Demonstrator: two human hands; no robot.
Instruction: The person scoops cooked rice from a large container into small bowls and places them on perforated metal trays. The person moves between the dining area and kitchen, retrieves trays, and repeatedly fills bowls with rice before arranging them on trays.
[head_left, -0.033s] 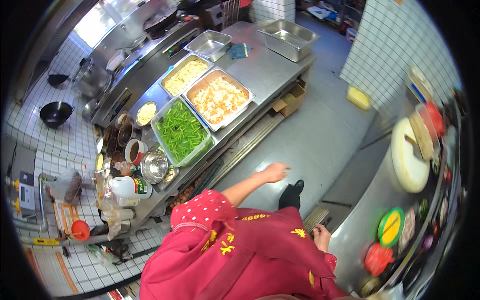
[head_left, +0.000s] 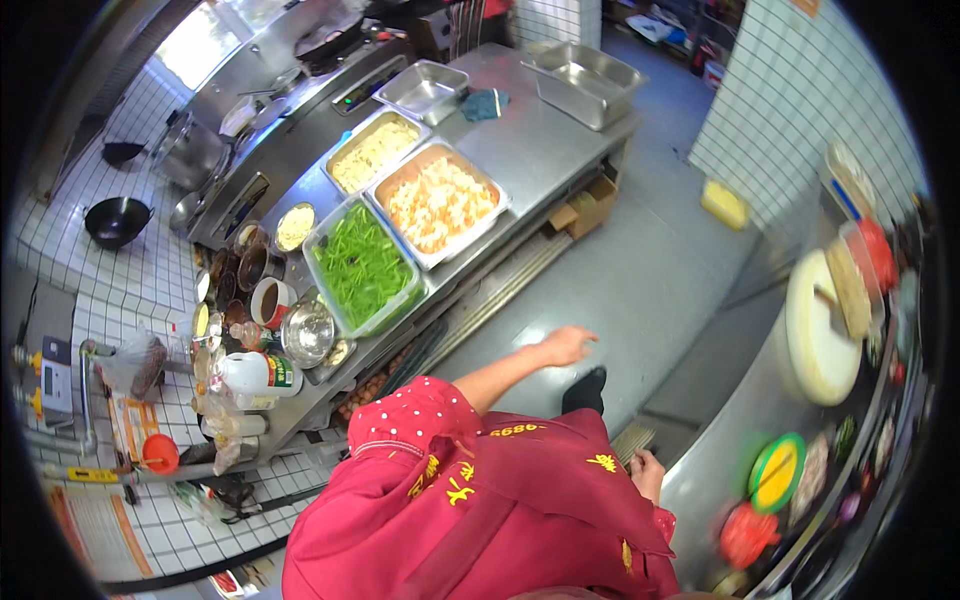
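My left hand (head_left: 568,346) reaches forward over the grey floor, apart from the counter. Its fingers are loosely bent and slightly apart, with nothing in them. Lower on the right, my right hand (head_left: 647,474) hangs beside the right-hand steel worktop (head_left: 690,475), fingers loosely curled and apart, with no object visible in it. On the left counter (head_left: 535,135), nearest my left hand, stand a clear tub of cut green vegetables (head_left: 362,262), a steel pan of orange and white pieces (head_left: 440,203) and a pan of pale slices (head_left: 372,150).
Further along the counter are two steel pans, one shallow (head_left: 424,90) and one deep (head_left: 585,85), and a teal cloth (head_left: 485,105). A cardboard box (head_left: 587,207) sits underneath. A round cutting board (head_left: 822,330) and a yellow-green round container (head_left: 777,473) lie on the right.
My left hand has moved slightly to the right. The view has shifted a little, and the dark shoe beneath my left hand shows less.
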